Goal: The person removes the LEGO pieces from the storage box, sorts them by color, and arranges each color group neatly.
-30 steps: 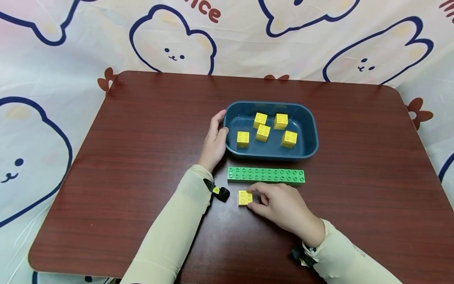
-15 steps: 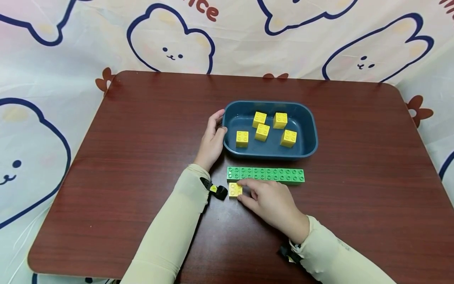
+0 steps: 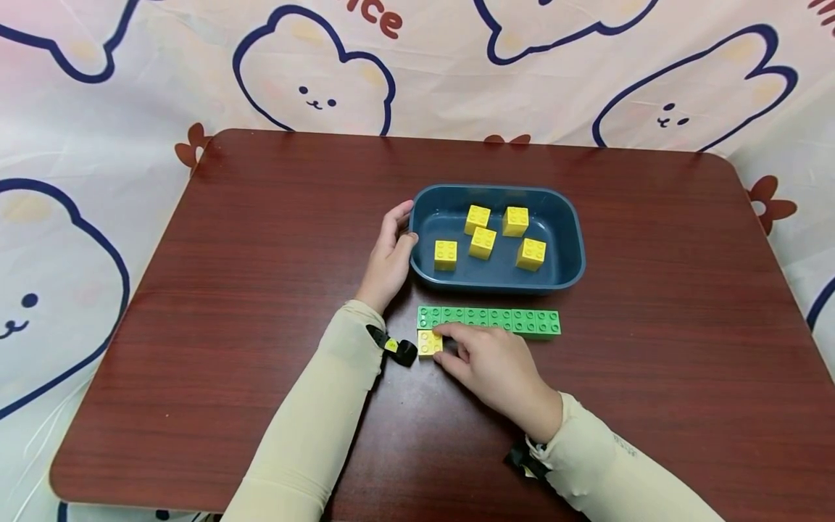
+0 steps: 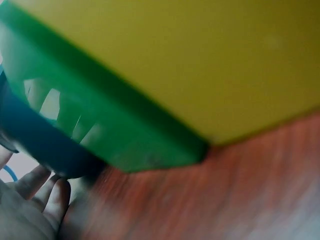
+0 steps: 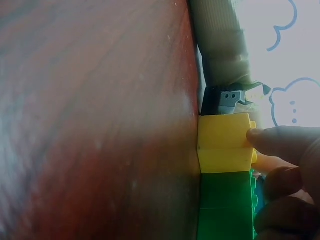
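In the head view my right hand (image 3: 502, 370) pinches a yellow building brick (image 3: 428, 344) between thumb and forefinger. The brick stands on the table against the near side of a row of green bricks (image 3: 489, 319), at its left end. The right wrist view shows the yellow brick (image 5: 225, 142) lined up with the green bricks (image 5: 225, 205), a fingertip at its studded side. My left hand (image 3: 388, 264) holds the left end of a dark blue tray (image 3: 567, 272), its thumb at the rim. Up close, the left wrist view has the yellow brick (image 4: 210, 65) and green brick (image 4: 115, 115).
Several yellow bricks (image 3: 483, 243) lie spread about inside the tray, which stands just behind the green row. All of this is on a brown wooden table (image 3: 261, 239). A cloth with cartoon prints (image 3: 443, 87) hangs behind the table.
My right hand has moved the yellow brick left and away from me, from apart in front of the green row to against its left end. The left hand and tray have stayed put.
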Motion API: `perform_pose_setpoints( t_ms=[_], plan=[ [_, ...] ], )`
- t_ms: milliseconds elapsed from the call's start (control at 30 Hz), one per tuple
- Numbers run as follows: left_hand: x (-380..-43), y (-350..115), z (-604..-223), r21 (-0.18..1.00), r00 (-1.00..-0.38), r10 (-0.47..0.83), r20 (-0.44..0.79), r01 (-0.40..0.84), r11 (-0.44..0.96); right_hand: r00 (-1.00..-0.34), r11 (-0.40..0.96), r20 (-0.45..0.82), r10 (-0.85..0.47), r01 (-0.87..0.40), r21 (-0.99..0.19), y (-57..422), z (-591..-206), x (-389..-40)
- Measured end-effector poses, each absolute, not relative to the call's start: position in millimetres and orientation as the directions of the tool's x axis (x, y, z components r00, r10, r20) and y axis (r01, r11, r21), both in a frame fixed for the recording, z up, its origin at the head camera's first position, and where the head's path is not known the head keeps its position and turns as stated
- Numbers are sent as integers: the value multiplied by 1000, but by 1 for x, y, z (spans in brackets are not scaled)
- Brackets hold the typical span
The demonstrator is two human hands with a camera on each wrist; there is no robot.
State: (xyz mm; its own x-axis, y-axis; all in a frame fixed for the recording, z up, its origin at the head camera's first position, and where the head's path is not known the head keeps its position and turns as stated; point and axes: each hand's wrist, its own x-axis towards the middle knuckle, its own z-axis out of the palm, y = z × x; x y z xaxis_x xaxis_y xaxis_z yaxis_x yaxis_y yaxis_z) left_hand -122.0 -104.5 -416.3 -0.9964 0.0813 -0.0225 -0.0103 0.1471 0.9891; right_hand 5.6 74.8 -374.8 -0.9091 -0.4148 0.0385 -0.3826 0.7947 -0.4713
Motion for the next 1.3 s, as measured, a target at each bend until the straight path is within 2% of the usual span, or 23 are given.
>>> perform_pose_setpoints(
  t_ms=[867, 1300],
  plan=[
    [-123, -110, -416, 992, -992, 127, -20, -5, 123, -899, 741, 67, -433, -397, -541, 79, -371, 3],
    [-123, -110, -415, 993, -993, 118, -16, -2, 116, -903, 738, 46, -428, -378, -559, 103, -329, -35]
  ],
)
